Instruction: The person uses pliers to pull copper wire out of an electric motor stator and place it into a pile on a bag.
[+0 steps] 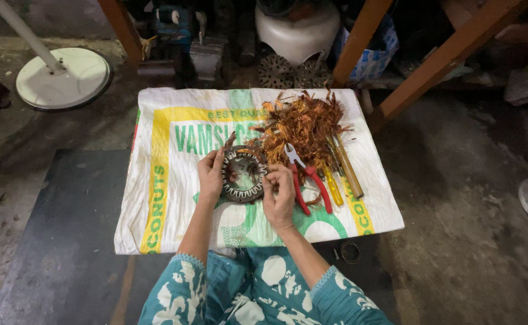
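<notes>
Both forearms reach up from the bottom of the frame, elbows low, wrists bent inward. My left hand (pixel 210 176) is closed on the left rim of the stator ring (pixel 243 175), fingers curled over its edge. My right hand (pixel 279 191) grips the right rim, fingertips at the slots. The ring sits at frame centre over the woven sack (pixel 174 198) on the floor, open face turned up toward me; being round, it shows no long axis. Just right of it: copper wire scraps (pixel 303 123), red-handled pliers (pixel 303 180), yellow-handled tool (pixel 333 188).
</notes>
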